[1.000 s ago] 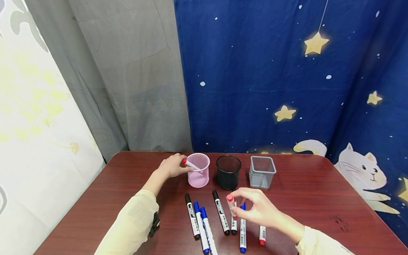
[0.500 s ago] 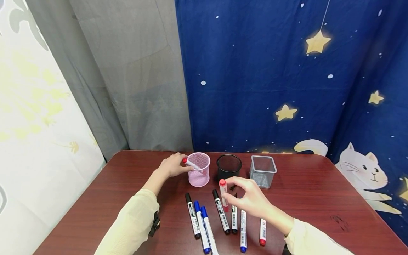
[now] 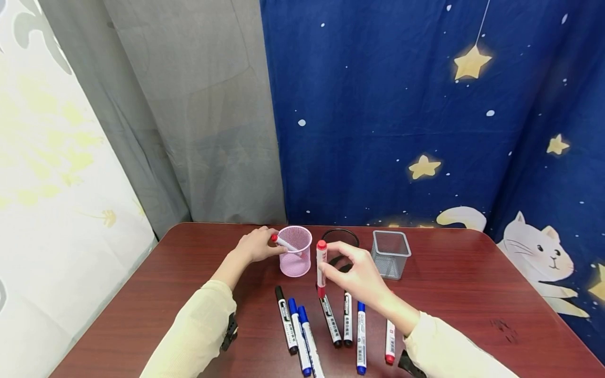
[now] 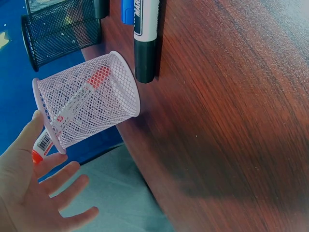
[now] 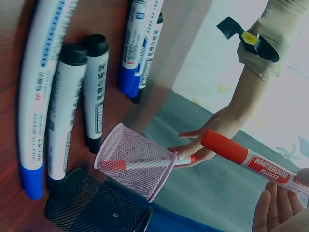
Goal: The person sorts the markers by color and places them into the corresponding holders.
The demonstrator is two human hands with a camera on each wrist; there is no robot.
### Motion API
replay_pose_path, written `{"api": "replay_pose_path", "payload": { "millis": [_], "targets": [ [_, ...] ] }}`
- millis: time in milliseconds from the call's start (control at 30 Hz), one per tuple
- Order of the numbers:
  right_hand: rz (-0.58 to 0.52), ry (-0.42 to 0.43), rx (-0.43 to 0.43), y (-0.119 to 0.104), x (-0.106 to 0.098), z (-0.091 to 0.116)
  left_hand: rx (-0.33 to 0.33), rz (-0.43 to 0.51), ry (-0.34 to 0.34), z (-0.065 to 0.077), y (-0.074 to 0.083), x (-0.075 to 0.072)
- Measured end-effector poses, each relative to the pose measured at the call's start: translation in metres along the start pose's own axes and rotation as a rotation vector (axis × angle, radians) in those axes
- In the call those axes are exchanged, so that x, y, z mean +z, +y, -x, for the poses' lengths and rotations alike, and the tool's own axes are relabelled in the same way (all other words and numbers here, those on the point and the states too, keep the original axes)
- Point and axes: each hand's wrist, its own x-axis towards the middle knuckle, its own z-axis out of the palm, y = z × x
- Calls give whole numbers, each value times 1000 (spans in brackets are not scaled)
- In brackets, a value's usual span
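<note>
My left hand (image 3: 254, 247) is at the left side of the pink mesh pen cup (image 4: 89, 104). Its thumb and forefinger lie at the rim and the other fingers are spread. A red-capped marker (image 4: 75, 106) leans inside that cup, its end jutting over the rim between thumb and forefinger. With thumb and fingers my right hand (image 3: 356, 272) pinches another red whiteboard marker (image 3: 321, 268), upright just right of the pink cup. Behind this hand stands the black mesh pen cup (image 3: 347, 233), partly hidden.
A silver square mesh holder (image 3: 389, 254) stands right of the black cup. Several black markers (image 3: 286, 321) and blue markers (image 3: 361, 338) lie in front of the cups, with one red marker (image 3: 389, 341) at their right. Curtains (image 3: 212, 131) hang behind the table (image 3: 449, 283).
My right hand has carried its red marker left and away from me, towards the pink cup, turning it upright. My left hand and the marker in the pink cup stay where they were.
</note>
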Motion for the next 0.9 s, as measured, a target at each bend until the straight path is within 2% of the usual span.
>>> {"api": "replay_pose_path", "payload": {
  "millis": [600, 900],
  "targets": [
    [-29, 55, 63, 1, 13, -34, -4, 6, -9, -1, -1, -1],
    [-46, 76, 43, 9, 21, -46, -15, 4, -18, -1, -1, 0]
  ]
}}
